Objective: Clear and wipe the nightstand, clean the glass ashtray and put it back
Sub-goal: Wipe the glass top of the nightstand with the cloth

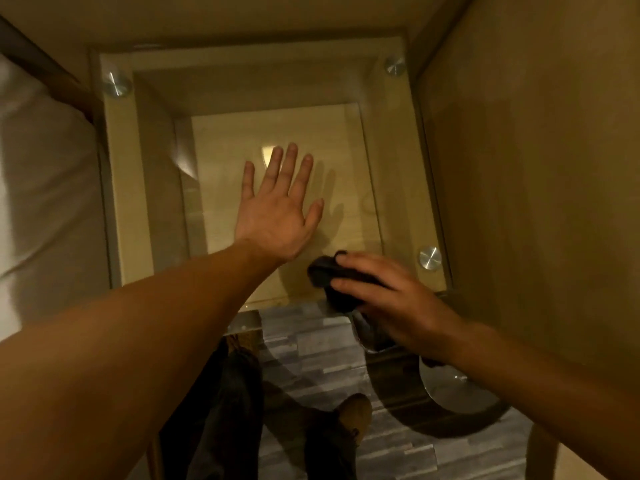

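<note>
I look straight down on the nightstand's glass top (388, 157), held on a pale wooden frame by round metal studs. My left hand (277, 206) lies flat on the middle of the glass, fingers straight and spread. At the near right corner my right hand (388, 299) holds a bunched dark cloth (329, 275) against the glass near its front edge. No ashtray stands on the top. A clear glass object (453, 386) sits on the floor below my right forearm, partly hidden by it.
A bed with white bedding (38, 188) borders the nightstand on the left. A wooden panel (540, 174) rises close on the right. A lower wooden shelf (270, 133) shows through the glass. My legs and a shoe (353, 414) stand on grey striped flooring.
</note>
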